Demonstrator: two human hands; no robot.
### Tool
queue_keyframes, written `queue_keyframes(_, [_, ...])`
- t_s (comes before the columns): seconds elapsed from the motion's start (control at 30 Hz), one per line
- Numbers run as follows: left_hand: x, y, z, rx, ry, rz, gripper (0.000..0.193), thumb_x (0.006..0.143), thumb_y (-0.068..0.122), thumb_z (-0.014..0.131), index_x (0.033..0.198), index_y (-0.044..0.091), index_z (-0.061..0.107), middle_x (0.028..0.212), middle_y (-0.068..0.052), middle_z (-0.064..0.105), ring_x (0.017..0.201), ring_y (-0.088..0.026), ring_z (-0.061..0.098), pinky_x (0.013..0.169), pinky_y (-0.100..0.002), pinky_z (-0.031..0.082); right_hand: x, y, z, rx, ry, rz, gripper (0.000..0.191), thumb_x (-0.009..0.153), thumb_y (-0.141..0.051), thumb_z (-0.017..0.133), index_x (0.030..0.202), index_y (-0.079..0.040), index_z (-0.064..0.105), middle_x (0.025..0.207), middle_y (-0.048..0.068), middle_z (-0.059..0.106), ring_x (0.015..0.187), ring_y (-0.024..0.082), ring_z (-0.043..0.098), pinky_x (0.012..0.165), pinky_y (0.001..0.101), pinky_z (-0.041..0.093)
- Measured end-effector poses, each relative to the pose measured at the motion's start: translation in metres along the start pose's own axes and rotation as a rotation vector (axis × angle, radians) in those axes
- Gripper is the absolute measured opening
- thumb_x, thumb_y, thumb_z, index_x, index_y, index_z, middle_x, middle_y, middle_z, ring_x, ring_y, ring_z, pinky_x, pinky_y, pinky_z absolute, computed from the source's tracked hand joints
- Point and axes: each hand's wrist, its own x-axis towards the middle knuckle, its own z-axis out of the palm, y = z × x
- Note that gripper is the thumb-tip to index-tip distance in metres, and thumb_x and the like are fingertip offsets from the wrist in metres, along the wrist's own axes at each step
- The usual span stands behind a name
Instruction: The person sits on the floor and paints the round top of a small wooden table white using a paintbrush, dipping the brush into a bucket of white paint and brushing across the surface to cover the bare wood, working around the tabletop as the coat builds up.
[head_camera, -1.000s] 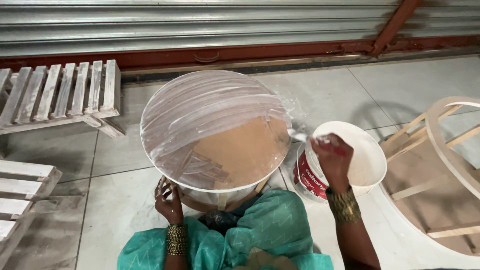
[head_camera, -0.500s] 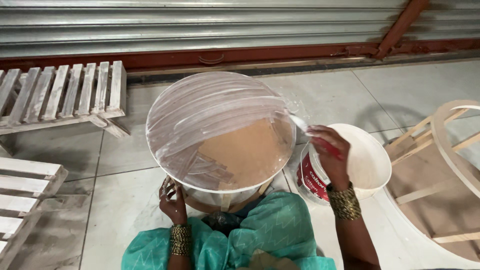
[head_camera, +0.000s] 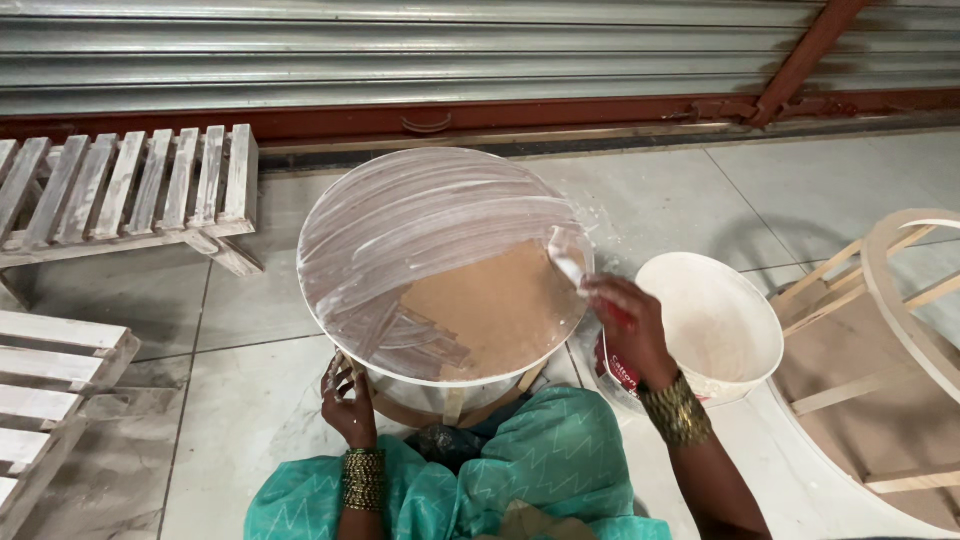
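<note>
Right hand (head_camera: 628, 325) moves brush (head_camera: 568, 258) from bucket (head_camera: 745, 300) onto tabletop (head_camera: 440, 250) at 3 o'clock, fingers clamped round handle; I see left hand (head_camera: 347, 400) gripping rim, steadying.

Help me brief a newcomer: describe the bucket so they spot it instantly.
Start at the round tabletop half coated white. Just right of it, beyond the right hand, the bucket stands on the floor. It alone is a white, open tub; its neighbours are wooden frames.

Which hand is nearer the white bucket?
Right. The right hand is beside the white bucket's left rim; the left hand grips the round tabletop's far edge.
</note>
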Motion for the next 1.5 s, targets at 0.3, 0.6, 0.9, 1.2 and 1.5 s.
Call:
queue_keyframes(0.3, [-0.003,0.009,-0.003,-0.023,-0.012,0.051,0.048,0.089,-0.004,0.069,0.137,0.001,0.063,0.131,-0.011,0.066,0.106,-0.02,0.069,0.081,-0.031,0.058,-0.031,-0.026,-0.023,0.434,-0.007,0.297,0.027,0.089,0.004,0.072,0.115,-0.002,0.073,0.112,0.012,0.078,0.096,0.016,0.076,0.078,0.028,0.064])
queue_keyframes(0.6, [-0.002,0.017,-0.005,-0.023,-0.001,0.068,0.047,0.09,-0.001,0.071,0.136,0.002,0.063,0.132,-0.011,0.067,0.103,-0.019,0.069,0.079,-0.03,0.058,0.023,0.046,0.037,0.106,0.172,0.138,0.031,0.087,0.01,0.065,0.115,-0.002,0.073,0.116,0.013,0.075,0.099,0.021,0.077,0.081,0.0286,0.061])
queue_keyframes(0.9, [-0.001,0.008,-0.001,0.026,0.017,0.02,0.046,0.088,-0.001,0.072,0.134,0.0,0.065,0.123,-0.012,0.069,0.099,-0.019,0.071,0.077,-0.03,0.06,-0.049,-0.068,0.048,0.188,-0.06,-0.037,0.026,0.087,-0.002,0.077,0.112,-0.005,0.075,0.116,0.013,0.076,0.103,0.028,0.077,0.084,0.0356,0.063])
queue_keyframes(1.2, [-0.001,0.005,-0.004,-0.036,0.021,0.061,0.046,0.089,0.001,0.073,0.134,-0.002,0.064,0.127,-0.012,0.068,0.104,-0.019,0.07,0.078,-0.03,0.058,-0.004,-0.014,0.044,0.222,0.283,0.19,0.021,0.094,0.001,0.072,0.115,-0.001,0.074,0.116,0.012,0.076,0.099,0.019,0.073,0.086,0.0302,0.061])
queue_keyframes(1.5, [0.002,0.005,-0.001,-0.02,0.04,0.07,0.046,0.09,0.001,0.074,0.134,-0.001,0.064,0.126,-0.012,0.068,0.102,-0.019,0.069,0.077,-0.029,0.059,-0.037,-0.064,0.071,0.226,0.027,-0.071,0.022,0.093,-0.002,0.072,0.115,-0.004,0.073,0.121,0.015,0.075,0.113,0.029,0.074,0.096,0.0384,0.062])
